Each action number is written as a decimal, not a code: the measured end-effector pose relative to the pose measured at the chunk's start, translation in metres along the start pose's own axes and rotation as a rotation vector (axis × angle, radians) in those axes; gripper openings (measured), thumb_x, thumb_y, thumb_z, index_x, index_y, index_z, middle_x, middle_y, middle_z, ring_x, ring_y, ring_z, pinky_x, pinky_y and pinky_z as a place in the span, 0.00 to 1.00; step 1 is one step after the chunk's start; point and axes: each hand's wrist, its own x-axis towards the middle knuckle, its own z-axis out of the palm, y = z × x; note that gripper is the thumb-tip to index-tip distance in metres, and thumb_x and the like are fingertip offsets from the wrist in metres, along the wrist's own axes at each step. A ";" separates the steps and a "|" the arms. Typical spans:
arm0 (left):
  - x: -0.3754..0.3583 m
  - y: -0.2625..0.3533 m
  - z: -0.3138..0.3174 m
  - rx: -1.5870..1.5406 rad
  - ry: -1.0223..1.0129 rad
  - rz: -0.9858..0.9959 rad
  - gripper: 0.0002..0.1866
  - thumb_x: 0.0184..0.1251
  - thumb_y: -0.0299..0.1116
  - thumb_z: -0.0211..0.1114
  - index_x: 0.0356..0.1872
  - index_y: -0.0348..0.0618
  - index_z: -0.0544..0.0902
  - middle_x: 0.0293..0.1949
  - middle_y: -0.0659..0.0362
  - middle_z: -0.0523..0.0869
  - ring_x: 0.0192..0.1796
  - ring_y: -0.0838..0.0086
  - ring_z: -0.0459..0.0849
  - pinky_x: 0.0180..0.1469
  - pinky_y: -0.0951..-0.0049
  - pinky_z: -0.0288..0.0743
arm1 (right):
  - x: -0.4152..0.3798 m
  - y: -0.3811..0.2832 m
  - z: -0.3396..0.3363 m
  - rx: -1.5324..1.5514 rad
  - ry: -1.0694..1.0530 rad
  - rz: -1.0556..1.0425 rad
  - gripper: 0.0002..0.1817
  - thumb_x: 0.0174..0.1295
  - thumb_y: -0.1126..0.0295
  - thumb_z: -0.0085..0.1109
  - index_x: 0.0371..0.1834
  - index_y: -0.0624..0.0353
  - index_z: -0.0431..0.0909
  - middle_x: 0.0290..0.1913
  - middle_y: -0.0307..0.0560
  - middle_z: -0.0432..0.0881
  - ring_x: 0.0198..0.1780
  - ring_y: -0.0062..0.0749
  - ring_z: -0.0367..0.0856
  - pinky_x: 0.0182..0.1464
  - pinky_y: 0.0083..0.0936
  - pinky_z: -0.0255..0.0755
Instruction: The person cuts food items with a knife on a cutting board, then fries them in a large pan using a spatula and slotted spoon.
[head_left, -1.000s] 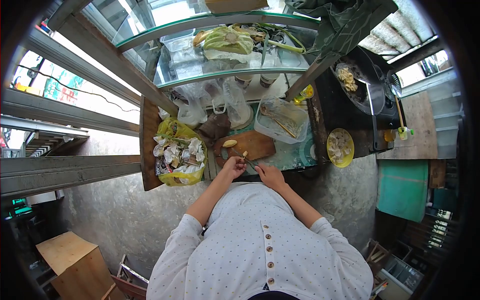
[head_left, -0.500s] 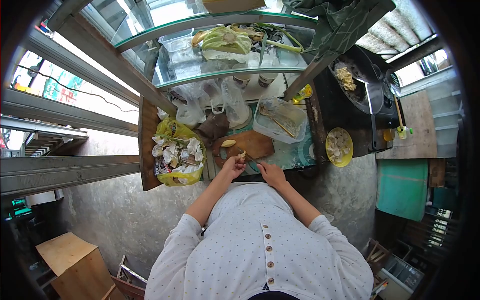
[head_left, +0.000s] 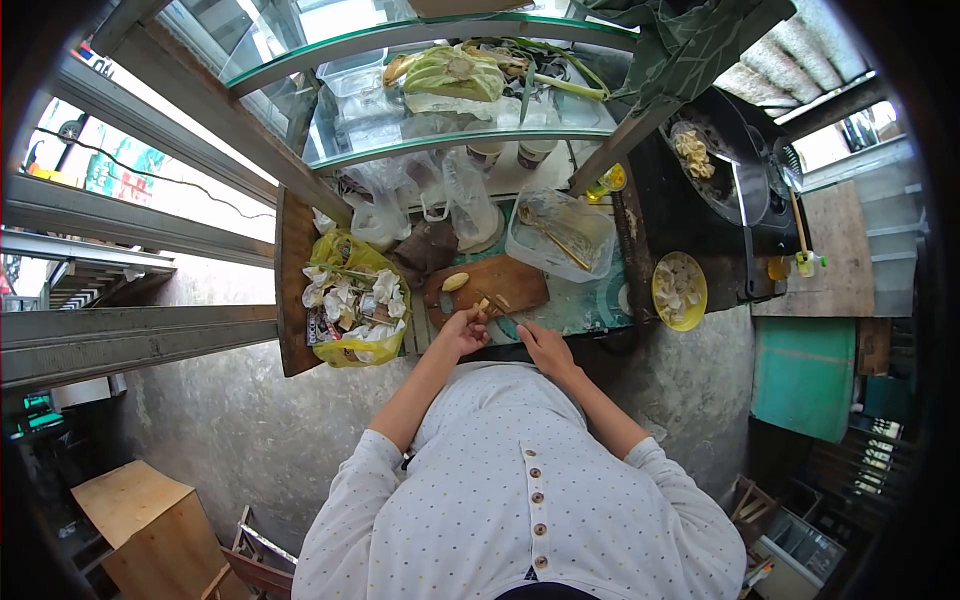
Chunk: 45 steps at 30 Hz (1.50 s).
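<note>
At the near edge of a wooden cutting board [head_left: 515, 278], my left hand [head_left: 463, 327] pinches a small pale piece of food [head_left: 483, 304]. My right hand [head_left: 543, 345] is closed beside it on a thin knife [head_left: 508, 316] whose blade points at that piece. A small cut bit [head_left: 501, 299] lies on the board just beyond my fingers. A larger pale chunk [head_left: 455, 282] rests at the board's left end.
Left of the board sits a yellow bag [head_left: 345, 352] full of peelings and scraps. Behind the board are a clear plastic tub [head_left: 590, 258] and plastic bags [head_left: 462, 205]. A yellow bowl [head_left: 700, 300] of pale pieces and a black pan [head_left: 735, 130] stand to the right. Glass shelves hold a cabbage [head_left: 455, 72].
My left hand has lifted the pale piece and shifted slightly forward over the board's edge. My right hand with the knife has drawn back a little; a cut bit now lies on the board.
</note>
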 end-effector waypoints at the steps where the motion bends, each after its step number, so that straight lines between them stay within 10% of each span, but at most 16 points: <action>1: 0.002 0.000 -0.004 0.018 -0.028 -0.017 0.10 0.67 0.43 0.54 0.31 0.49 0.74 0.22 0.66 0.75 0.21 0.80 0.65 0.34 0.72 0.66 | 0.000 0.000 0.000 0.001 0.001 0.000 0.21 0.65 0.54 0.40 0.35 0.61 0.74 0.33 0.61 0.78 0.39 0.59 0.74 0.38 0.45 0.65; 7: -0.010 -0.005 0.001 0.311 -0.206 0.152 0.10 0.67 0.43 0.54 0.43 0.54 0.74 0.35 0.69 0.79 0.33 0.80 0.72 0.38 0.71 0.66 | 0.005 0.021 0.018 0.208 0.077 0.050 0.20 0.65 0.53 0.41 0.39 0.61 0.74 0.27 0.58 0.78 0.33 0.55 0.77 0.34 0.41 0.67; 12: -0.019 -0.011 0.016 0.559 -0.212 0.387 0.16 0.66 0.45 0.55 0.52 0.54 0.71 0.40 0.70 0.78 0.40 0.82 0.71 0.39 0.74 0.64 | 0.012 -0.016 0.011 0.584 0.033 0.197 0.17 0.62 0.58 0.53 0.40 0.64 0.74 0.19 0.38 0.73 0.20 0.25 0.71 0.25 0.25 0.66; 15: -0.018 -0.016 0.016 0.618 -0.217 0.456 0.17 0.66 0.44 0.56 0.54 0.54 0.71 0.42 0.69 0.77 0.42 0.81 0.71 0.40 0.75 0.65 | 0.032 -0.016 0.031 0.373 0.442 -0.235 0.16 0.59 0.61 0.58 0.42 0.64 0.75 0.24 0.43 0.79 0.26 0.30 0.77 0.31 0.27 0.70; 30: -0.020 -0.011 0.009 0.465 -0.069 0.457 0.19 0.64 0.37 0.60 0.51 0.38 0.71 0.39 0.56 0.81 0.39 0.72 0.80 0.41 0.71 0.78 | 0.059 -0.002 0.020 0.172 0.207 -0.373 0.11 0.53 0.70 0.61 0.38 0.62 0.78 0.30 0.52 0.80 0.32 0.44 0.80 0.34 0.29 0.70; 45: -0.021 -0.010 0.007 0.218 0.074 0.239 0.07 0.61 0.27 0.60 0.39 0.37 0.77 0.32 0.58 0.82 0.21 0.84 0.68 0.20 0.87 0.66 | -0.004 0.012 -0.003 -0.165 -0.054 -0.087 0.20 0.66 0.52 0.38 0.34 0.55 0.76 0.27 0.59 0.78 0.32 0.57 0.77 0.34 0.48 0.69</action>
